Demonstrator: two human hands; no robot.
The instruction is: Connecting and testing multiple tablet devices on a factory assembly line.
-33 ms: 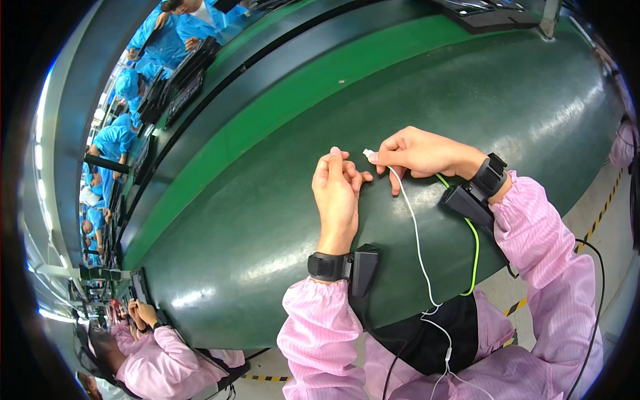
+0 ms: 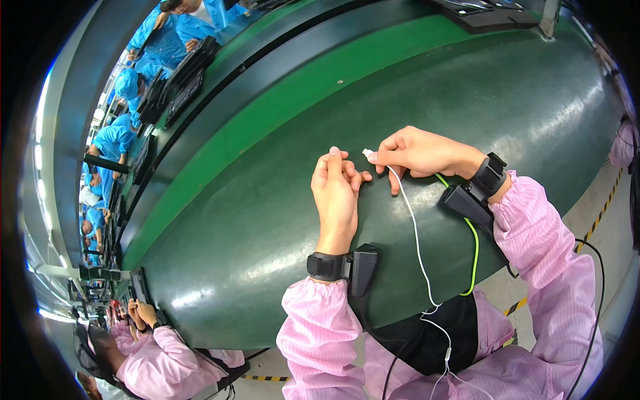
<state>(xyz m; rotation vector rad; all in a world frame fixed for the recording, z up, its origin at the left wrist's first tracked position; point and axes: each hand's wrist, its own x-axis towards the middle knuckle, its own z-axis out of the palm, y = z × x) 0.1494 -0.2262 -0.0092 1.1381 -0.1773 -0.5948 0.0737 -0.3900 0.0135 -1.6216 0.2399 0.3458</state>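
My right hand (image 2: 417, 155) pinches the white plug (image 2: 367, 153) of a thin earphone cable (image 2: 419, 243) between thumb and fingers. From there the cable hangs over the table edge, with a small loop, and splits in two over my lap. To its left, my left hand (image 2: 337, 197) is raised with thumb and forefinger together and the other fingers loosely curled. Whether anything sits in that pinch is too small to make out. The two hands are a short gap apart, above the dark green tabletop (image 2: 260, 220). Each wrist wears a black strap with a black box.
A bright green cord (image 2: 476, 257) runs from under my right wrist to the table edge. A black tray-like object (image 2: 490, 20) lies at the far right, beside a metal post (image 2: 550, 20). One person in pink (image 2: 167, 360) sits at the left; several in blue work beyond the dark rail.
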